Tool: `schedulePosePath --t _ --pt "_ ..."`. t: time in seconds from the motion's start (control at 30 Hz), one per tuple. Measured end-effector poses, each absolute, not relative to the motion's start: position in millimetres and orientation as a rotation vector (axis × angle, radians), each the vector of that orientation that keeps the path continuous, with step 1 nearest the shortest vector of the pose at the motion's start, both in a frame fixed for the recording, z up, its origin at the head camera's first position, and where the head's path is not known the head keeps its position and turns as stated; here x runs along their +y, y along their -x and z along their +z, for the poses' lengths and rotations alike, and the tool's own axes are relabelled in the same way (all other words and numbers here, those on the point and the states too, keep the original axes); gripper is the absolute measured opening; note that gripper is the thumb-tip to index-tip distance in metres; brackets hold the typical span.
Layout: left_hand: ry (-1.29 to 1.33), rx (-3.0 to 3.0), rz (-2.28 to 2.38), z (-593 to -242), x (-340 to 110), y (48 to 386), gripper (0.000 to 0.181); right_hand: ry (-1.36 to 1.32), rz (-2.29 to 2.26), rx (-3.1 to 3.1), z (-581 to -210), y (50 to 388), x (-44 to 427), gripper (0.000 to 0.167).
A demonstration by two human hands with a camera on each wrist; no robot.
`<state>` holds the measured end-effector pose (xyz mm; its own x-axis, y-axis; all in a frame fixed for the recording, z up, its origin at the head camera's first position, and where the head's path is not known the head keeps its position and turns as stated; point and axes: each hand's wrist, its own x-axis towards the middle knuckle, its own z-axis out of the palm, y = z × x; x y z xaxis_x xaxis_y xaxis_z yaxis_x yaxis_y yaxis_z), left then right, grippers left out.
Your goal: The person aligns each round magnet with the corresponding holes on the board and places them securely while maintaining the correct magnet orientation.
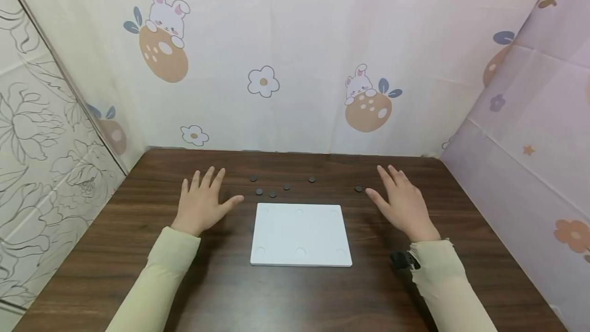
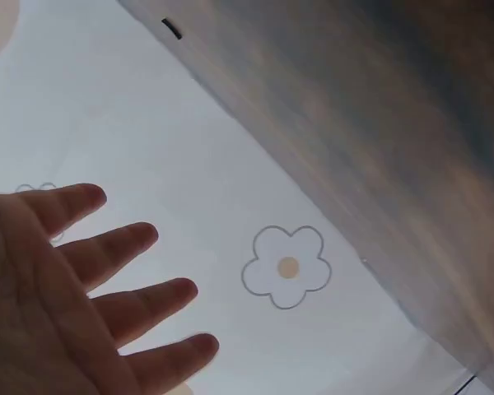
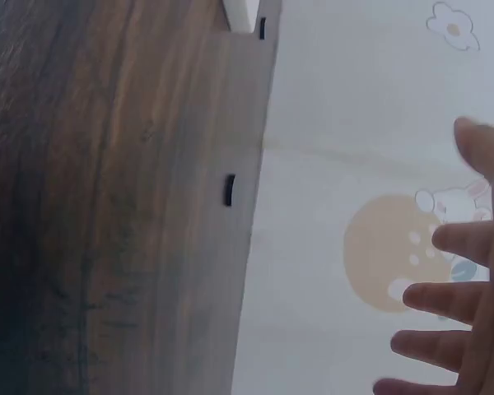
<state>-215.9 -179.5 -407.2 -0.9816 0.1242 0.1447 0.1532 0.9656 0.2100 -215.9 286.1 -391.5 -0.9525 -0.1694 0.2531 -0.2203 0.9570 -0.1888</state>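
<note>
My left hand [image 1: 200, 206] is held out over the left part of the table with its fingers spread, holding nothing. On the other side, my right hand [image 1: 404, 205] has its fingers extended too, and a small black disc [image 1: 358, 188] lies just left of its thumb. Between the hands sits a white rectangular board [image 1: 300, 234] with shallow round recesses along its far and near edges. Several more black discs [image 1: 272, 194] are scattered on the table behind the board. In the left wrist view the left hand [image 2: 74, 296] shows straight, parted fingers; the right hand [image 3: 477, 288] looks alike in its own wrist view.
The dark wooden table [image 1: 295, 301] ends at a printed white curtain [image 1: 304, 117] at the back. More curtain [image 1: 530, 117] hangs along the right side, and a flower-patterned panel [image 1: 41, 168] stands at the left. A black band [image 1: 403, 260] is on the right wrist.
</note>
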Motion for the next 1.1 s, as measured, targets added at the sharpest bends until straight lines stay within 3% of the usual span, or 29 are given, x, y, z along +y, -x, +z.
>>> schedulePosePath --t 0.27,0.43,0.8,1.1 --pt "0.343 -2.815 -0.393 -399.5 -170.9 224.1 0.057 -0.354 0.574 -2.89 -388.8 216.0 277.2 0.069" --pt "0.336 -2.783 -0.474 -406.0 -165.3 231.1 0.044 -0.332 0.818 -2.902 -395.7 216.4 270.8 0.06" --pt "0.312 -2.817 -0.587 -421.4 -155.3 253.4 0.039 -0.219 1.341 -2.947 -415.7 212.5 258.9 0.054" --pt "0.339 -2.924 -0.61 -420.5 -147.3 269.5 0.041 -0.178 1.434 -3.013 -425.0 207.0 244.7 0.045"
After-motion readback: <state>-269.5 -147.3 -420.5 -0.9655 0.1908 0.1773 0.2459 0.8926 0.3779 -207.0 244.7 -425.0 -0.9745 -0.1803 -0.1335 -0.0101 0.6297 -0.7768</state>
